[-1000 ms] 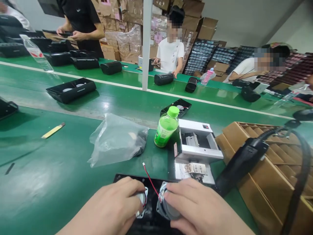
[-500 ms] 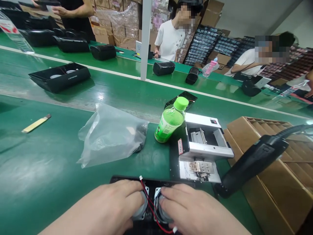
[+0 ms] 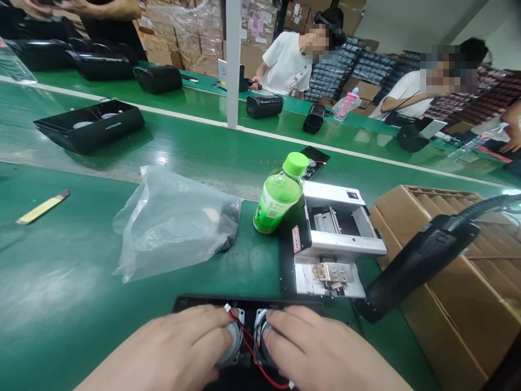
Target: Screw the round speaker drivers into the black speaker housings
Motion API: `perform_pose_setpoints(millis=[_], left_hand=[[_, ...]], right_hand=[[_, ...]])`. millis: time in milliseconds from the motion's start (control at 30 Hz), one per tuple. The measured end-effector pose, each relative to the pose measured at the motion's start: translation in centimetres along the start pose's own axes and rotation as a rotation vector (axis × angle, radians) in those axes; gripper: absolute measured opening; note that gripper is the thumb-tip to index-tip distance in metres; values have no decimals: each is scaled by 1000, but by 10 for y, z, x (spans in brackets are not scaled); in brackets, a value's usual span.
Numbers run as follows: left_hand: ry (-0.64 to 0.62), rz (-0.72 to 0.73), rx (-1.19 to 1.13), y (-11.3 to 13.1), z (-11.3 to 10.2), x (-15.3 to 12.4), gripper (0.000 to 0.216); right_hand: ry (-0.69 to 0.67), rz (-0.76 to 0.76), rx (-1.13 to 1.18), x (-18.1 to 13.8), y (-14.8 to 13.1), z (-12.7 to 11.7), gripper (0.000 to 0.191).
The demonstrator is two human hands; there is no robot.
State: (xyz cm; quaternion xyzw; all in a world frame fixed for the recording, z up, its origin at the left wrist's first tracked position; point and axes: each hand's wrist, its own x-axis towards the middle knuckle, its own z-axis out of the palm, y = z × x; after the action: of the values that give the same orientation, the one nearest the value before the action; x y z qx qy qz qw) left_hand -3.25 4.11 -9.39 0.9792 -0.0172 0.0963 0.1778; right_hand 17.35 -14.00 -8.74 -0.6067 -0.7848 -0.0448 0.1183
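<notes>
A black panel (image 3: pixel 191 302) lies at the near edge of the green table. Two round silver speaker drivers sit in it side by side. My left hand (image 3: pixel 183 347) presses down on the left driver (image 3: pixel 231 347), and my right hand (image 3: pixel 321 353) covers the right driver (image 3: pixel 259 339). A thin red wire (image 3: pixel 250 347) with a white plug runs between the two drivers. Much of each driver is hidden under my fingers.
A green bottle (image 3: pixel 279 195) stands beside a white metal device (image 3: pixel 334 239). A crumpled clear plastic bag (image 3: pixel 171 222) lies to the left, a black power screwdriver (image 3: pixel 415 266) over a cardboard divider box (image 3: pixel 456 282) to the right. Black speaker housings (image 3: pixel 89 126) ride the belt; people work at the far side.
Both hands have stayed on the drivers. The red wire has dropped from standing up to lying low between them. The view has shifted, so everything sits a little further left.
</notes>
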Motion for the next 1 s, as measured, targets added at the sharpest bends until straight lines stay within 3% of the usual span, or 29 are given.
perform_pose_setpoints(millis=[300, 467, 867, 1000], left_hand=[[-87, -74, -26, -6, 1, -6, 47], [-140, -158, -60, -3, -4, -3, 37], [-220, -291, -176, 6, -15, 8, 36], [-317, -311, -187, 9, -23, 15, 35]], right_hand=[[-16, 57, 27, -5, 4, 5, 40], [-64, 70, 35, -3, 1, 0, 34], [-202, 108, 135, -3, -3, -19, 20], [-222, 117, 146, -4, -3, -17, 23]])
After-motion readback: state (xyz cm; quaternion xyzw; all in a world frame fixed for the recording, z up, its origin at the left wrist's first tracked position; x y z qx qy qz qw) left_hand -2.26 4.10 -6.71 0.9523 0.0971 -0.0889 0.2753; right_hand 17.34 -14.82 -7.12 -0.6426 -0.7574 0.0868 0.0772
